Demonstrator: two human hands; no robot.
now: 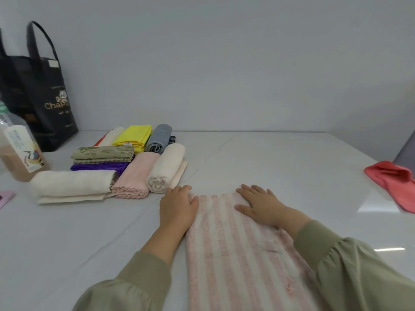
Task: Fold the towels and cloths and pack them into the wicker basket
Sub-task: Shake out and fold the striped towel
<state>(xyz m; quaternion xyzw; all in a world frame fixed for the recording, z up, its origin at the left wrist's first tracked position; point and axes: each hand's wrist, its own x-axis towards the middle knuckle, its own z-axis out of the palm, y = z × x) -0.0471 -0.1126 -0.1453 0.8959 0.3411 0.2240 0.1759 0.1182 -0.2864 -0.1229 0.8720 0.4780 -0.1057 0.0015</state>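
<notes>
— What did the head camera show?

— One pink-and-white striped towel (235, 243), laid lengthwise on the white table (280, 158) and running away from the person. Two hands lay at its far end.

— Gripping it?

— No. The left hand (177, 207) lay flat at the towel's far left corner, fingers straight and together, thumb on the fabric. The right hand (258, 205) pressed palm-down on the far right corner, fingers straight and slightly spread. Neither held anything.

— Other cloths?

— Beyond the towel to its left was a group of folded cloths (125, 162). I could tell nine apart: three cream, and one each of pale pink, purple, olive leaf-print, yellow, grey-blue and dark striped. The nearest cream roll sat just beyond the left fingertips. Well to the towel's right lay one coral cloth (395, 182), loose and unfolded.

— Anything else?

— Far left of the towel, past the folded group, stood one black tote bag (45, 97) and one labelled bottle (20, 149) of brownish liquid.
</notes>
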